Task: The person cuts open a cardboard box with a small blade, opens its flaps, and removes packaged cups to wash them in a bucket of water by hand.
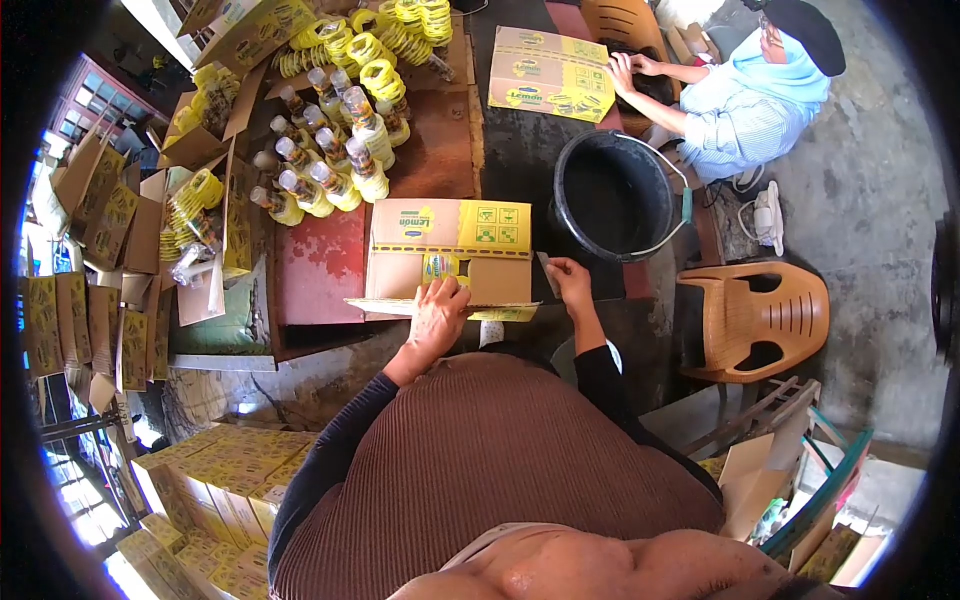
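Head view, cardboard box (pixel 408 235) at the near edge of the tabletop (pixel 512 150), left hand (pixel 438 312) bent over its near flap (pixel 385 306), right hand (pixel 573 284) just beside it, cannot tell whether either grips, black bucket (pixel 600 243) farther right.

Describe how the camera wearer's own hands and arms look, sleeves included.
The left hand and right hand are both ungloved, with no watch or bracelet visible at either wrist. Long, dark, plain-looking sleeves cover the arms: left sleeve, right sleeve. No markings or cables show on them.
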`<action>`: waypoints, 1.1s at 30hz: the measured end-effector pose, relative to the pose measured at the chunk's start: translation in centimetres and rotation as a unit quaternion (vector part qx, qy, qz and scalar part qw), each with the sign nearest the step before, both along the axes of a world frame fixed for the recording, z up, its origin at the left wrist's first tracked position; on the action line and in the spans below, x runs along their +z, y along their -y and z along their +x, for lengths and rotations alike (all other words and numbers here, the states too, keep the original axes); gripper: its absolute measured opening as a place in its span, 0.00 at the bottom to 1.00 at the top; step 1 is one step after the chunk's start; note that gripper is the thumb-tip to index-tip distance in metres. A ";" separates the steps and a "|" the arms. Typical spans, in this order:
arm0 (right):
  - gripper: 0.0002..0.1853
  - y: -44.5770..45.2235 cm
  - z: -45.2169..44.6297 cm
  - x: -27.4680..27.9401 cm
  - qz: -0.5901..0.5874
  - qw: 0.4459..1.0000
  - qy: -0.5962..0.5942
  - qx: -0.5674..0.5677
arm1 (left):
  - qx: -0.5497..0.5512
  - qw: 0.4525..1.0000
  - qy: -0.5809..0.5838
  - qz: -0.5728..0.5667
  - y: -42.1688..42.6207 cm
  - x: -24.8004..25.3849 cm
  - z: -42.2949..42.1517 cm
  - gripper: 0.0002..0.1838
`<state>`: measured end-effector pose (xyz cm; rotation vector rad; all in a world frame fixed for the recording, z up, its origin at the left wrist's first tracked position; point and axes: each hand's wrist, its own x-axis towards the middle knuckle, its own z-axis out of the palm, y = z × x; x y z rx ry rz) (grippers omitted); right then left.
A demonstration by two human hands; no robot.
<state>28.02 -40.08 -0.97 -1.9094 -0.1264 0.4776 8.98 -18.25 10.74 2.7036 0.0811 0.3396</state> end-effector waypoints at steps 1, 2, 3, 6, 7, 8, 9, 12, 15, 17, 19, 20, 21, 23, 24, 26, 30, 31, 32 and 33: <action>0.10 -0.4 0.0 0.3 0.026 0.999 -0.020 -0.020 | -0.002 1.000 0.001 -0.001 0.1 0.1 0.0 0.14; 0.10 -0.8 0.0 0.6 0.024 0.999 -0.019 -0.022 | -0.002 1.000 -0.003 0.001 0.2 0.4 -0.1 0.14; 0.10 -1.4 0.1 0.8 0.015 0.999 -0.015 -0.036 | -0.002 1.000 -0.007 0.003 0.2 0.5 -0.1 0.14; 0.10 -2.2 0.3 1.2 -0.011 0.999 -0.006 -0.034 | -0.006 1.000 -0.012 0.011 0.2 0.4 -0.5 0.14; 0.10 -2.4 0.3 1.3 -0.029 0.999 -0.002 -0.017 | -0.005 1.000 -0.012 0.012 0.2 0.3 -0.6 0.14; 0.10 -2.5 0.3 1.4 -0.028 0.999 -0.001 -0.015 | -0.008 1.000 -0.006 0.008 0.2 0.1 -0.8 0.14; 0.10 -2.3 0.4 1.6 -0.020 1.000 -0.017 -0.008 | -0.011 1.000 0.000 0.002 0.2 0.0 -0.9 0.14; 0.10 -2.0 0.5 2.1 -0.006 0.998 -0.050 0.034 | -0.017 1.000 -0.006 -0.001 0.2 0.7 -1.2 0.13; 0.10 -2.4 0.6 2.0 -0.034 0.997 -0.021 0.060 | -0.023 1.000 -0.001 -0.005 0.2 0.8 -1.3 0.13; 0.10 -2.5 0.6 2.0 -0.069 0.996 0.025 0.056 | -0.023 1.000 0.000 -0.007 0.2 0.8 -1.3 0.13; 0.10 -2.3 0.9 2.3 -0.110 0.985 0.063 0.117 | -0.020 1.000 0.001 -0.007 0.1 0.9 -1.5 0.12; 0.10 -2.2 0.8 3.5 -0.108 0.985 0.064 0.122 | -0.025 1.000 -0.005 -0.012 0.0 0.9 -1.5 0.14; 0.10 -1.8 0.8 4.7 -0.155 0.972 0.085 0.155 | -0.028 0.999 -0.011 -0.016 -0.1 1.0 -1.5 0.15; 0.09 -2.1 0.3 8.7 -0.217 0.954 0.087 0.188 | -0.032 0.999 0.005 -0.026 -0.3 1.2 -1.6 0.13; 0.09 -2.7 0.4 9.8 -0.216 0.953 0.090 0.195 | -0.043 0.998 0.022 -0.037 -0.3 1.4 -1.6 0.12; 0.09 -3.6 0.5 11.4 -0.194 0.952 0.042 0.232 | -0.040 0.998 0.012 -0.040 -0.4 1.6 -1.6 0.11; 0.09 -8.6 0.9 10.8 -0.129 0.932 0.051 0.336 | -0.052 0.996 0.026 -0.074 -0.8 1.8 -1.7 0.11; 0.08 -10.4 0.6 10.8 -0.101 0.929 0.027 0.355 | -0.061 0.995 0.034 -0.077 -1.0 1.7 -1.8 0.12; 0.08 -12.1 0.6 9.6 -0.089 0.917 0.047 0.386 | -0.070 0.994 0.041 -0.079 -1.1 1.6 -1.9 0.13; 0.09 -13.7 0.7 8.0 -0.068 0.906 0.041 0.416 | -0.070 0.994 0.029 -0.081 -1.1 1.5 -2.1 0.13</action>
